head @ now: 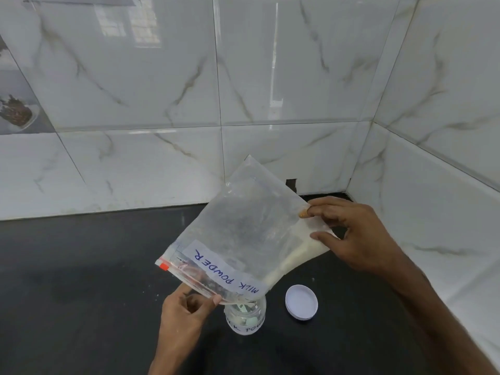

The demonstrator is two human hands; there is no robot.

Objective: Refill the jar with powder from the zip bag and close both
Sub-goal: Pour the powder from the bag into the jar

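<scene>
Left hand [186, 307] pinches zip bag [243, 234] mouth; right hand [357, 236] lifts bottom.

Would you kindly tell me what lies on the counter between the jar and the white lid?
Nothing lies there: the head view shows only bare black counter between the jar and the lid, which stand apart.

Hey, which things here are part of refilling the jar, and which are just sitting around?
In the job: zip bag, powder, jar, white lid, left hand, right hand.
Not in the job: black counter, tiled wall, picture tile at far left.
</scene>
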